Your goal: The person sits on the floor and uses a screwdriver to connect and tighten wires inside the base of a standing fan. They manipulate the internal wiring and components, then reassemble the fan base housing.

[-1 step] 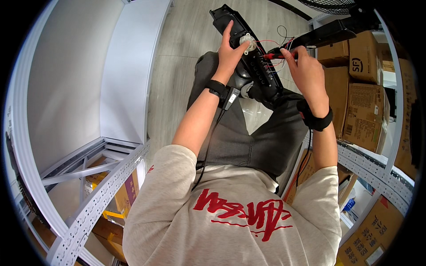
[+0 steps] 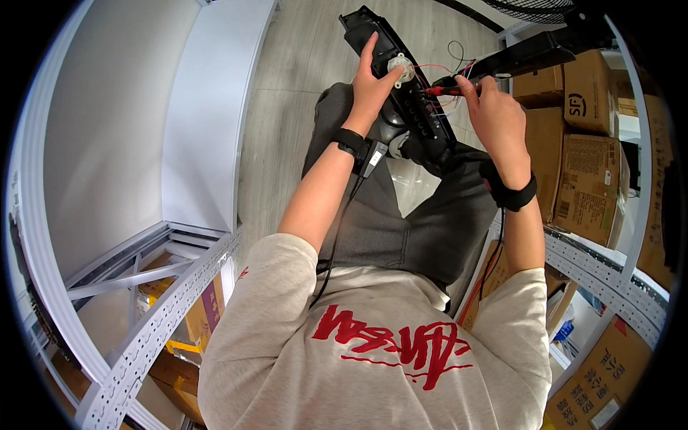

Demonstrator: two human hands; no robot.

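Left hand (image 2: 373,97) spread over the black casing (image 2: 414,115), index finger stretched toward its far end, thumb right on the round white part (image 2: 398,70); the other fingers are hidden, so whether they grip is impossible to tell! Over on the right, the right hand (image 2: 481,100) has a pinching grip on a red-and-black tool (image 2: 446,91), its tip pointing in at the casing's right edge. The casing slants across between the knees, near end beside the right leg (image 2: 455,222). Thin red and white wires (image 2: 430,67) loop off that right edge, close to the tool.
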